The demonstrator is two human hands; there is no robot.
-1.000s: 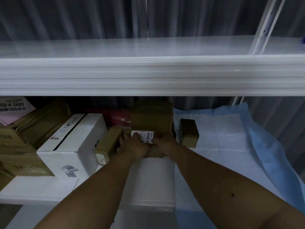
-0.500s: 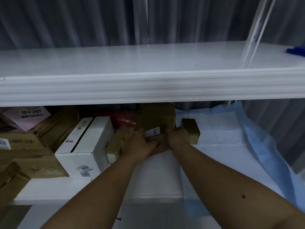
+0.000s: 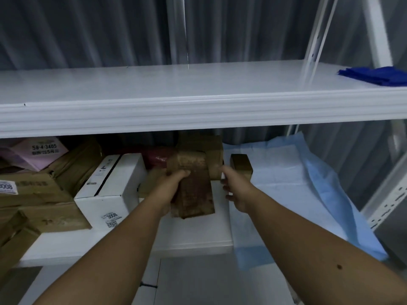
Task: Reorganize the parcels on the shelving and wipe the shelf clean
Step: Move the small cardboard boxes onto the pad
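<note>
Left hand [image 3: 174, 190] grasping a taped brown parcel [image 3: 192, 186] by its top edge, lifted over the lower shelf [image 3: 193, 238] front edge — right hand [image 3: 236, 190] released, fingers loosely spread beside it. Stiff cardboard, likely light; slick tape — best held across opposite edges.

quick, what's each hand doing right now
Left hand: grips the brown parcel, lifted off the lower shelf.
Right hand: open, holding nothing, beside the parcel.
</note>
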